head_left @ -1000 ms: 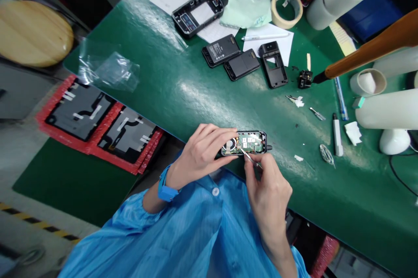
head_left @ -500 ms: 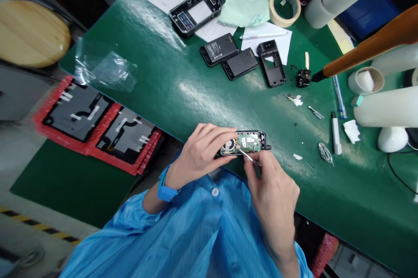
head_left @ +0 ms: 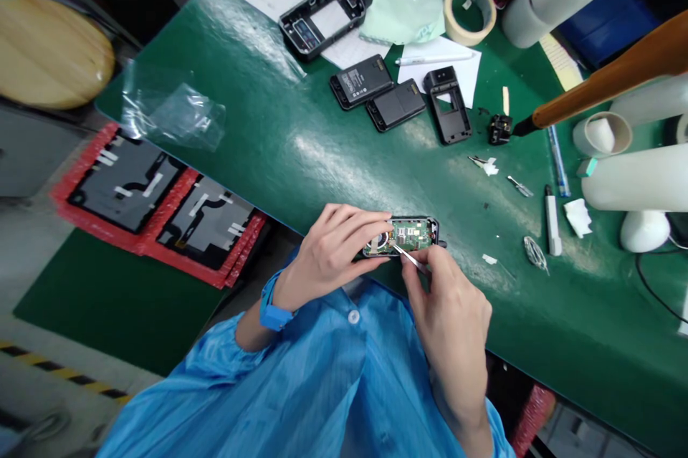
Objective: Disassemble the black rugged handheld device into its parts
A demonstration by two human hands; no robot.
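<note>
At the table's front edge lies an opened handheld radio, its green circuit board and a round speaker-like part showing inside a black case. My left hand grips the radio's left end, fingers along the far side and thumb along the near side. In my right hand is a pair of metal tweezers, pinched between thumb and fingers. The tweezer tips meet the lower edge of the board near the round part; whether they hold anything there is too small to tell. A blue strap circles my left wrist.
Farther back on the green table lie a black radio casing, two battery packs, a black frame and a tape roll. An orange-brown shaft slants in from the right. Pens and small scraps lie at right.
Both hands keep nearly the same places on the radio and tweezers. The radio seems tilted very slightly, with less glare on its board.
</note>
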